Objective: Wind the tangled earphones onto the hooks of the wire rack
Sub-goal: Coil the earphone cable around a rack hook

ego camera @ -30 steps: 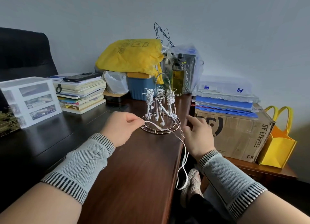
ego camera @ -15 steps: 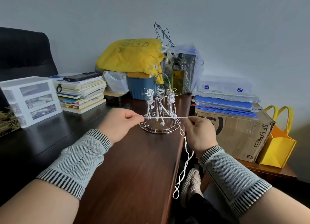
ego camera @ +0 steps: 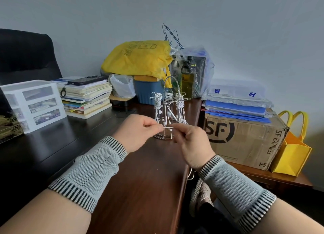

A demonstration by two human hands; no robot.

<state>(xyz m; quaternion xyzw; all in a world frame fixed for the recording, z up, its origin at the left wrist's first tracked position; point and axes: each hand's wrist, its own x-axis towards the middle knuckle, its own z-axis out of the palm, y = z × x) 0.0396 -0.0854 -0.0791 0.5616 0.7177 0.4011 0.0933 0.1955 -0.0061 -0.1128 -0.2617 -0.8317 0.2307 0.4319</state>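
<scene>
the left hand (ego camera: pixel 138 132) and the right hand (ego camera: pixel 192 143) meet just in front of the wire rack (ego camera: pixel 169 109), each pinching a short stretch of white earphone cable (ego camera: pixel 168 128) between thumb and fingertips. the rack stands near the right edge of the dark wooden desk (ego camera: pixel 143 177), its hooks already wound with white earphones (ego camera: pixel 158 100). a cardboard box (ego camera: pixel 245 139) sits beyond that edge.
</scene>
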